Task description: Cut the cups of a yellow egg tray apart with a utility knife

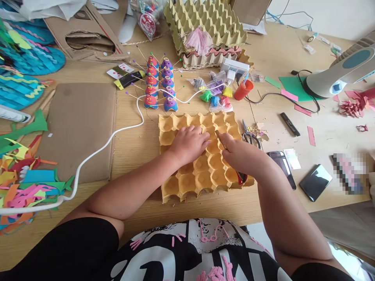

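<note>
A yellow cardboard egg tray [202, 181] lies on the table in front of me, its rows of cups facing up. My left hand [190, 142] rests on its upper middle, fingers curled down over the ridges and thumb pointing right. Closed around a slim cutting tool, probably a utility knife [241, 178], my right hand [238, 150] is over the tray's right side. The tool's red-and-black end sticks out below the palm. Its narrow tip shows near the tray's ridges, close to my left thumb; the middle is hidden in my grip.
Painted egg-cup figures [151, 80] with pins stand behind the tray. Scissors [249, 134], a phone [283, 168] and a black marker [290, 124] lie right. A white cable [109, 138] crosses a cardboard sheet [77, 128] at left. Stacked egg trays [205, 23] stand behind.
</note>
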`<act>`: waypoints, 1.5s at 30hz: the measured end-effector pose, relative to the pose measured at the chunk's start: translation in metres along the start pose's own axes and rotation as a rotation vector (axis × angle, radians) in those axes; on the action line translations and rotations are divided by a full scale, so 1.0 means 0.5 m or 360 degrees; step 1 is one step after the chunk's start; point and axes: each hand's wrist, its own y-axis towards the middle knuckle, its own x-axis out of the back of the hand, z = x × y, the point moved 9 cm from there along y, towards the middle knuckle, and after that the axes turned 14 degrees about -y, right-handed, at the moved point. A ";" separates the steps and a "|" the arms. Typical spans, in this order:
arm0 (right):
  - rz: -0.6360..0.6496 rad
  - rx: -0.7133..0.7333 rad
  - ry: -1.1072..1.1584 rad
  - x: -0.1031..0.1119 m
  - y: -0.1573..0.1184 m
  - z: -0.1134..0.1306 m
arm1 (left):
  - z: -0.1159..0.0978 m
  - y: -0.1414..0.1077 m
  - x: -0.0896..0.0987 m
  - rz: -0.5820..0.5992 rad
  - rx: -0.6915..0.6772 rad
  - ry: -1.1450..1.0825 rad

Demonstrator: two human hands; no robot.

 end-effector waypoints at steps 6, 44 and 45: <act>0.0031 -0.0156 -0.0188 -0.047 -0.051 0.034 | -0.003 -0.002 0.001 -0.0019 -0.0035 0.0006; 0.0096 -0.0090 -0.0142 -0.032 -0.051 0.015 | 0.000 -0.002 0.000 0.0023 -0.0009 0.0008; 0.0064 -0.0089 -0.0138 -0.030 -0.046 0.016 | 0.000 -0.002 0.000 0.0030 -0.0004 0.0014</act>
